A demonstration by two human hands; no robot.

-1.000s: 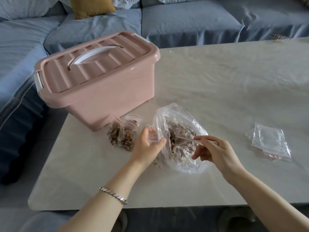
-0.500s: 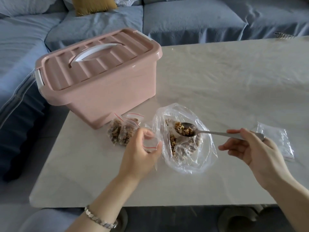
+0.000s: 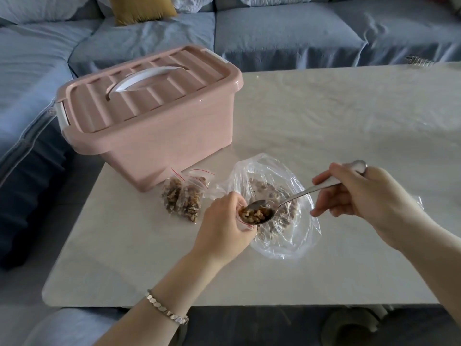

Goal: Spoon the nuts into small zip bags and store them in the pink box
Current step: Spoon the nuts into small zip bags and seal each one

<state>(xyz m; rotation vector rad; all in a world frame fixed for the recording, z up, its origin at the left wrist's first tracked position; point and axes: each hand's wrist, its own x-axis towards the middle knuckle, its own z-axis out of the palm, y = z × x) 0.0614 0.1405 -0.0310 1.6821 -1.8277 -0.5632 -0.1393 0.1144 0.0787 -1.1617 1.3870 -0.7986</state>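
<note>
Pale and faintly marbled, the table stands before a blue sofa, and the pink box sits on its left part with the lid on. Half a second ago the loaded spoon hung over the large clear bag. Now its bowl has crossed leftward to the mouth of the small zip bag, heaped with nuts that look like walnut pieces. The left hand curls round that small bag and holds its mouth up. The right hand grasps the far end of the spoon's handle. Two filled zip bags lie together just beside the box's near corner. So the scoop seems done and the tipping is due. The mouth is narrow, so pieces may spill. With the box shut, storing has not begun.
</note>
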